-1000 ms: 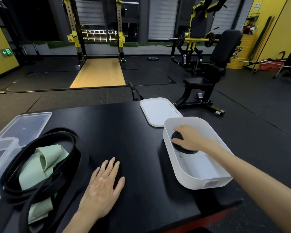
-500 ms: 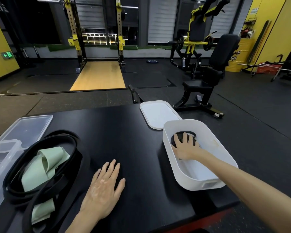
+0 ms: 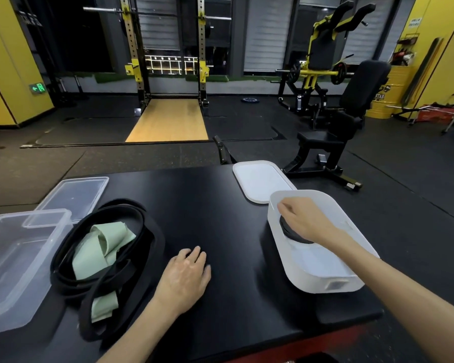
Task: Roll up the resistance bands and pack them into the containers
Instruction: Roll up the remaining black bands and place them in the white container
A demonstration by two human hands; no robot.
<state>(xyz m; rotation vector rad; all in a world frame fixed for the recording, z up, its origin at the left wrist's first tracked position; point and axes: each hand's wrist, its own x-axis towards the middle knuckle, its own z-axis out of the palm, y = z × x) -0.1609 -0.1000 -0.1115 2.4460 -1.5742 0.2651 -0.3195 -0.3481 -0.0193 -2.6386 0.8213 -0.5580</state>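
The roll (image 3: pixel 293 235) is seen in the tub (image 3: pixel 323 282) beneath the right hand's (image 3: pixel 303 221) curled fingers (image 3: pixel 286 207); whether it is grasped cannot be told.

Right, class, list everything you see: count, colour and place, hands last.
table: one, black, under everything
white tub: one, white, table's right side
rolled band: one, black, inside white tub
white lid: one, white, behind white tub
clear tub: one, see-through, table's left edge
clear lid: one, see-through, behind clear tub
loose bands: count unclear, black, beside clear tub
green band: one, pale green, among loose bands
squat rack: one, black and yellow, far floor
left hand: one, resting on table
right hand: one, in white tub, over rolled band
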